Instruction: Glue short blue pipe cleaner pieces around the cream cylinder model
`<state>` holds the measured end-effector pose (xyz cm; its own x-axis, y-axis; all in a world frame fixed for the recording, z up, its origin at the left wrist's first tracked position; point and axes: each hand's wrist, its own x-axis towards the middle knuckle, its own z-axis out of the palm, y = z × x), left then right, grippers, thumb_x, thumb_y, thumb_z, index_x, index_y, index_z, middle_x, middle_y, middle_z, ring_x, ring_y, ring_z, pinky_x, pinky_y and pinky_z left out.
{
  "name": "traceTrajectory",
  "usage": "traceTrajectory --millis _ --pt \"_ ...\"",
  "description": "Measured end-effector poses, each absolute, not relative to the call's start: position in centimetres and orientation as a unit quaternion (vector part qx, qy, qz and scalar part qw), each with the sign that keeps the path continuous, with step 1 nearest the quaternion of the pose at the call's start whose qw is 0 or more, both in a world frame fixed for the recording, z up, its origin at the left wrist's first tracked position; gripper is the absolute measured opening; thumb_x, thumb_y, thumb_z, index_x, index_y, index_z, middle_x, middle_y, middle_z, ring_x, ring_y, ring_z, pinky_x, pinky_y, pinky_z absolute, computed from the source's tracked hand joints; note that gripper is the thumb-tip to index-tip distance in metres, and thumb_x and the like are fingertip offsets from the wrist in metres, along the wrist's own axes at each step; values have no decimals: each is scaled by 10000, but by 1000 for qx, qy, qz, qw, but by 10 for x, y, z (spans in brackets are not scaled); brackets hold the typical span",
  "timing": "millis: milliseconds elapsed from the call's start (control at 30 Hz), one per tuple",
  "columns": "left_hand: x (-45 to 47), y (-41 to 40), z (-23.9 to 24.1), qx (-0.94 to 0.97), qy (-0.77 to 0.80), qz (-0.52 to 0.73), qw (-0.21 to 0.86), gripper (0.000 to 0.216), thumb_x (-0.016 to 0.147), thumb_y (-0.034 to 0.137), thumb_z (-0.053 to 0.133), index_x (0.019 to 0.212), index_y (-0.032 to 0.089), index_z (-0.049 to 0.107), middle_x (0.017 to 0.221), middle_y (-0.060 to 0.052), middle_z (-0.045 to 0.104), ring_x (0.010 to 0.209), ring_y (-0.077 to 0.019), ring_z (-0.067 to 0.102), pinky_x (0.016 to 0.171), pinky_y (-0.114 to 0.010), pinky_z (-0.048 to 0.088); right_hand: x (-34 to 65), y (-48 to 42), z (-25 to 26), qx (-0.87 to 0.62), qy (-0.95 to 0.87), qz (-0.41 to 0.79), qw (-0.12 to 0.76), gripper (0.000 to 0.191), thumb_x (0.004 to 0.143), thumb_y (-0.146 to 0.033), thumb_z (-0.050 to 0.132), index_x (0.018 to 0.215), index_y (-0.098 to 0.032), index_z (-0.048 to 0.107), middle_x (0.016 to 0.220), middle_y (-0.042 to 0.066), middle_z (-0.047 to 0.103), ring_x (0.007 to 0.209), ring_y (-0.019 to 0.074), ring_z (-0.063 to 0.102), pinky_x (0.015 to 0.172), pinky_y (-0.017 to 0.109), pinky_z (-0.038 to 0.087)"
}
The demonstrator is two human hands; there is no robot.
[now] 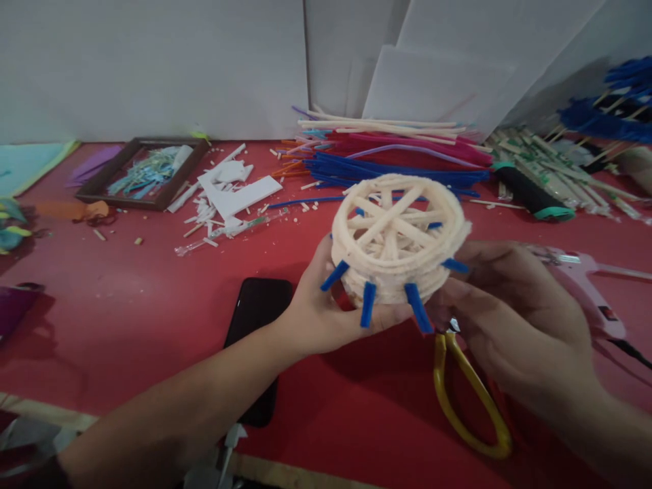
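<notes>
A cream wheel-shaped craft piece [394,224], made of fuzzy pipe cleaners with crossing spokes, is held up over the red table. Short blue pipe-cleaner pieces [367,305] stick out around its lower rim. My left hand [331,305] wraps its thumb and fingers around the wheel's underside and left side. At the right rim, my right hand [514,305] is closed with thumb and fingers against the wheel, beside a blue piece; its fingertips are partly hidden. Below lie yellow-handled scissors [473,401], their blades mostly hidden under my right hand.
A black phone [257,326] with a white cable lies left of the wheel. Behind are blue pipe cleaners [397,170], white scraps [244,197] and a brown frame [168,193]. At right are a pink glue gun [585,278] and a black-and-green cylinder [532,190].
</notes>
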<state>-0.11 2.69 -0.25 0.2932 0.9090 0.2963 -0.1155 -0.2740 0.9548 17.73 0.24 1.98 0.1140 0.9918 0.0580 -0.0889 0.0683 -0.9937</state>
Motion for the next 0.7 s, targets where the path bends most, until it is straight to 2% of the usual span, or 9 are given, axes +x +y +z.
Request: traceTrajectory --millis 100,200,333,467,533,633,700 --pt "-2 26 6 613 317 484 538 721 685 317 880 1320 231 549 1239 -145 702 1244 -391 641 1068 -599 540 179 2 17 -482 -526 445 541 131 746 -268 783 816 -268 672 593 -42 621 453 97 532 409 203 444" --pt "-1 26 10 613 305 478 549 780 657 368 901 1343 246 551 1146 -124 731 1252 -401 633 1103 -615 504 180 1 18 -498 -547 427 521 129 742 -326 792 789 -261 692 580 -26 632 457 106 540 407 211 447" --pt "-1 29 3 603 288 464 582 686 657 312 905 1269 234 604 1078 -109 740 1295 -395 600 1061 -613 534 183 3 15 -522 -541 424 505 215 738 -428 799 797 -240 714 558 -18 626 411 109 524 363 222 427" --pt "2 29 -3 563 343 496 565 703 466 363 987 1083 211 686 1030 -97 756 1152 -394 681 1014 -626 557 180 1 12 -528 -546 428 490 279 766 -501 778 756 -240 677 499 -38 586 383 104 518 351 213 430" --pt "3 27 1 537 394 487 565 684 405 350 1001 1012 216 716 1013 -84 777 1080 -383 716 1019 -608 560 175 0 15 -515 -570 431 474 312 783 -552 753 771 -249 681 525 -30 609 433 118 571 397 222 485" --pt "4 22 14 506 454 468 565 434 584 306 932 951 189 733 1016 -101 800 1057 -350 742 1058 -551 547 177 2 25 -510 -614 403 447 406 779 -652 714 849 -252 707 700 22 717 594 150 671 520 249 560" --pt "4 20 23 456 481 475 579 349 650 275 882 939 159 724 1067 -124 798 1056 -330 751 1041 -498 572 197 8 30 -551 -636 349 412 491 781 -734 656 846 -250 708 728 39 727 577 144 654 498 251 529"
